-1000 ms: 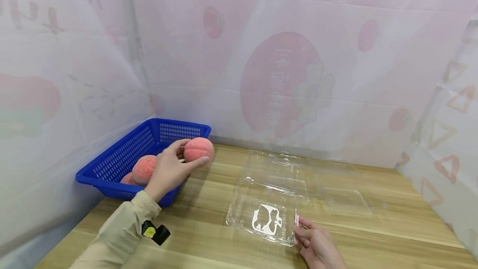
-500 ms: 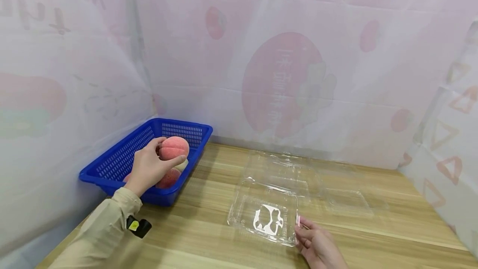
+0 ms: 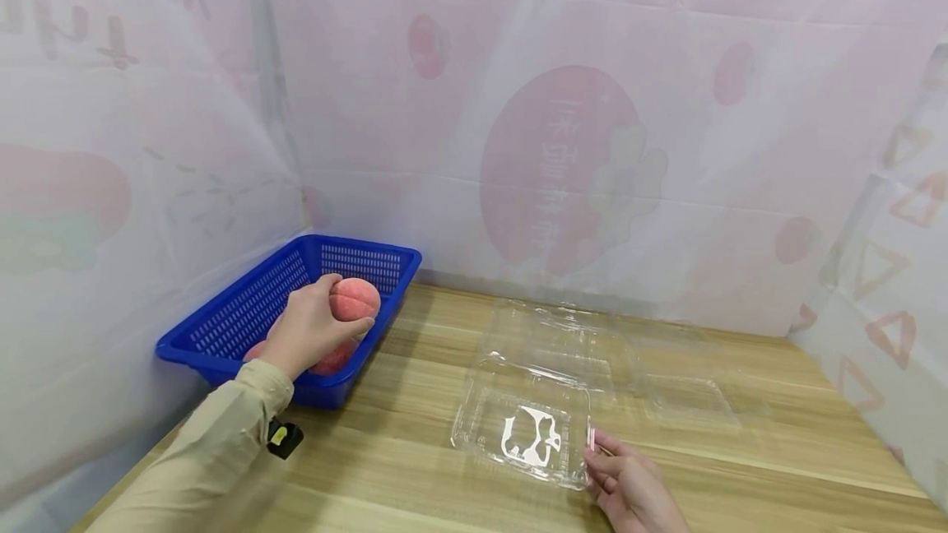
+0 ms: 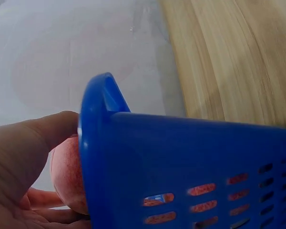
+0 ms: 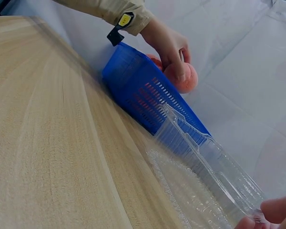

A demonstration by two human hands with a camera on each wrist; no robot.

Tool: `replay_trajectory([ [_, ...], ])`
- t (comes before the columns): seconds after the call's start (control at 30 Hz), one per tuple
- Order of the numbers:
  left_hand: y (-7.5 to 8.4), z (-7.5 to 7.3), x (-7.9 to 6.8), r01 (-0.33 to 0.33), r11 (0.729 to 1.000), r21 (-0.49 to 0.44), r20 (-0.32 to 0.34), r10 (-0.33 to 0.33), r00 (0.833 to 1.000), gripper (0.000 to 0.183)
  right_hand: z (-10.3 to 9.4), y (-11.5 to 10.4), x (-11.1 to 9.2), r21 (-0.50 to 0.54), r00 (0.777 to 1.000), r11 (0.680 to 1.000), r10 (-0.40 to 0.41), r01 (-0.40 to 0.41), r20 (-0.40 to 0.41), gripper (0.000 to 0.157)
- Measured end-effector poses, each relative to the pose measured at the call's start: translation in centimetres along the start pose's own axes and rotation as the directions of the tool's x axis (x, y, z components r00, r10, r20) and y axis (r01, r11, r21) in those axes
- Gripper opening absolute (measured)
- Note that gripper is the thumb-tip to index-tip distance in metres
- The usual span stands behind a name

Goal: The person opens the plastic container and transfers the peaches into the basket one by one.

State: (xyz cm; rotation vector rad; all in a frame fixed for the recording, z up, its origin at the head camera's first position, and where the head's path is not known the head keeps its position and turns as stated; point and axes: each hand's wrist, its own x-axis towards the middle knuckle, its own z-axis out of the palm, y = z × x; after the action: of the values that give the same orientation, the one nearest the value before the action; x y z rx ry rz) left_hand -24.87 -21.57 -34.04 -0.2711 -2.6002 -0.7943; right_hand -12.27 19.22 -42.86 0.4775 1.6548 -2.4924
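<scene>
My left hand (image 3: 305, 329) grips a pink peach (image 3: 357, 300) over the right part of a blue slotted basket (image 3: 237, 311). In the left wrist view, the thumb (image 4: 52, 130) lies above the peach (image 4: 66, 175) and fingers curl below it; the basket's rim (image 4: 91, 157) hides part of the fruit. More peaches (image 3: 333, 359) lie in the basket under this hand, partly covered by it. My right hand (image 3: 631, 485) pinches the right edge of an opened clear plastic clamshell box (image 3: 485, 426) on the table. The right wrist view shows the box's clear wall (image 5: 214, 164) beside the fingertips.
Another clear plastic box (image 3: 689, 393), hard to make out, stands right of the held one. Printed white and pink sheets (image 3: 578, 171) wall in the back and sides of the wooden table (image 3: 400, 451). The basket sits against the left sheet.
My left hand, with a peach in its grip, has moved left from beyond the basket's right rim to over its inside, then slightly right and down. The right hand and box have stayed put.
</scene>
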Motion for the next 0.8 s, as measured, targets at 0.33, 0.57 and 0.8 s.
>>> replay_trajectory([
  [0.33, 0.3, 0.8, 0.6, -0.037, 0.997, 0.067, -0.029, 0.039, 0.999, 0.054, -0.2, 0.0, 0.1, -0.002, 1.000, 1.000, -0.001, 0.001, -0.002, 0.059],
  [0.57, 0.1, 1.0, 0.8, -0.037, 0.991, 0.130, -0.036, 0.042, 0.998, 0.053, -0.2, 0.1, 0.2, -0.007, 1.000, 1.000, 0.001, -0.001, -0.013, 0.056],
  [0.8, 0.2, 0.9, 1.1, -0.022, 0.993, 0.118, -0.009, 0.024, 1.000, 0.050, -0.2, 0.0, 0.3, -0.002, 1.000, 1.000, 0.001, -0.001, -0.015, 0.055],
])
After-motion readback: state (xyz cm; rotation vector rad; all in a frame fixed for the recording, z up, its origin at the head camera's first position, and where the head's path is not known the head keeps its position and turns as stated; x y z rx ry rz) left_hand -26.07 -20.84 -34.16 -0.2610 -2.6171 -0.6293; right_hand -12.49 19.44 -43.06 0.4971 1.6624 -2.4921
